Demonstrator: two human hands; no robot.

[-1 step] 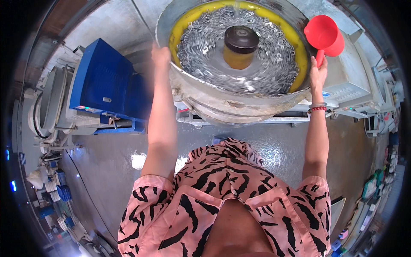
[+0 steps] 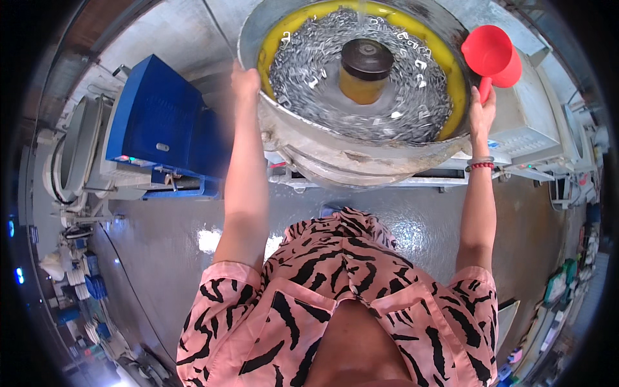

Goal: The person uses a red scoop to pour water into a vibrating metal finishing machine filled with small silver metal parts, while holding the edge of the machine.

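My right hand grips the handle of a red plastic dipper, held beside the right rim of a large round vibratory tub. The dipper's open mouth shows, with nothing visible in it. My left hand, slightly blurred, is closed at the tub's left rim; its fingertips are partly hidden. Inside the yellow-lined tub lies a ring of many small silvery metal pieces, smeared by motion. A yellow centre post with a dark round cap rises among them. A thin stream of water falls in at the far side.
A blue slanted machine housing stands left of the tub, with another round tub farther left. On the right is a pale metal cabinet. The grey floor looks wet and shiny. Crates and goods line both sides.
The metal pieces in the tub have shifted around the post. Both hands and the dipper keep their places at the rim; the whole view has moved only slightly.
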